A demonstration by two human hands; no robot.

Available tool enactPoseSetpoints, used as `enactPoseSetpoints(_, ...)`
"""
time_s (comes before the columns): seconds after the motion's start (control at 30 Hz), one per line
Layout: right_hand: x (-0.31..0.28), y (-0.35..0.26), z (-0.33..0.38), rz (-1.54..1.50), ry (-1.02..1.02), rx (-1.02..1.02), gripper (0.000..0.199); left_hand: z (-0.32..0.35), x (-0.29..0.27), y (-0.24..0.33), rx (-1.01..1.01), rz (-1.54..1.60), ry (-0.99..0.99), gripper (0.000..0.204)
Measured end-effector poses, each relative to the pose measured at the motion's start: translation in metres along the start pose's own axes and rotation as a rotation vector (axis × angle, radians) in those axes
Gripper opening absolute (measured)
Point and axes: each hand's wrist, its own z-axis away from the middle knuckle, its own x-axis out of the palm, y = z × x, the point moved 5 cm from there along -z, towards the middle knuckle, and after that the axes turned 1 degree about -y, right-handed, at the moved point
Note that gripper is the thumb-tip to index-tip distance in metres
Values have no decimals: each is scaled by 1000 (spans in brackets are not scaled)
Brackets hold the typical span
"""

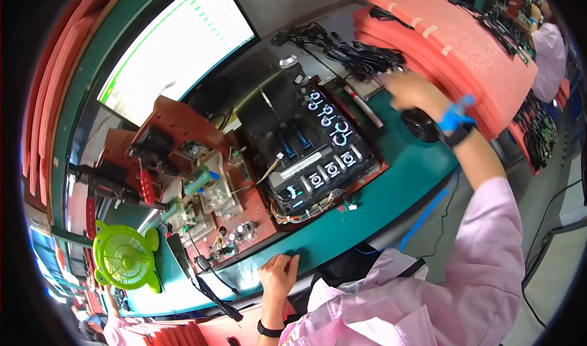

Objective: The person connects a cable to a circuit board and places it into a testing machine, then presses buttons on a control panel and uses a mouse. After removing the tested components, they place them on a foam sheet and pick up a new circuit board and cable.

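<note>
My left hand (279,275) rests at the near edge of the green work mat (391,190), its fingers curled in with nothing seen in them. On the far right, my right hand (413,92) is stretched out beside a bundle of black cables (364,57). Its fingers are smeared by motion, so whether they grip a cable does not show. A blue strap circles that wrist. Between the hands lies a black electronic panel (327,162) with lit white ring-shaped symbols, set in a red fixture (254,227). Coloured wires run along its near edge.
Red-handled toggle clamps (145,184) stand left of the panel, near a green frog-shaped fan (125,257). A monitor (177,43) is behind. Stacked pink foam sheets (452,52) rise at the right, by a black coil (420,126) and a white-and-red pen-like stick (365,107). Other people work farther off.
</note>
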Motion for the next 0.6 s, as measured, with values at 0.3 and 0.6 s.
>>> enactPoseSetpoints(0.3, 45, -69, -135, -114, 96, -104, 21, -76, -79, 96, 173, -236, 51, 14)
enactPoseSetpoints(0.6, 24, -57, -139, -385, 204, -2, 23, -284, -47, 108, 353, -486, 55, 24)
